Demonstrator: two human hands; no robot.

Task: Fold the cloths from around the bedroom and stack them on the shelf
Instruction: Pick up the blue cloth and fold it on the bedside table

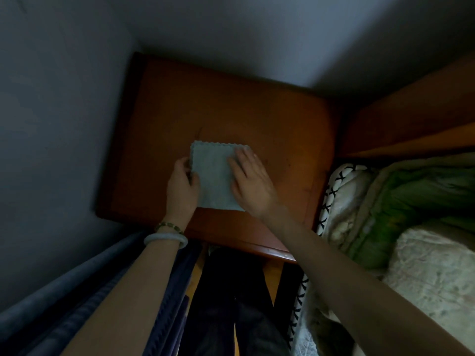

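On wood nightstand (pixel 270 119) by wall (pixel 64 111): folded cloth (pixel 213 173)

Green quilt (pixel 401 199) bunched on bed at right, pale pillow (pixel 434 273) beside it. Blue curtain (pixel 64 299) hangs lower left. Grey walls (pixel 59 111) behind.

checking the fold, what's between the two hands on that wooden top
In the head view, the pale folded cloth lies between the left hand and the right hand, both touching it on the wooden top.
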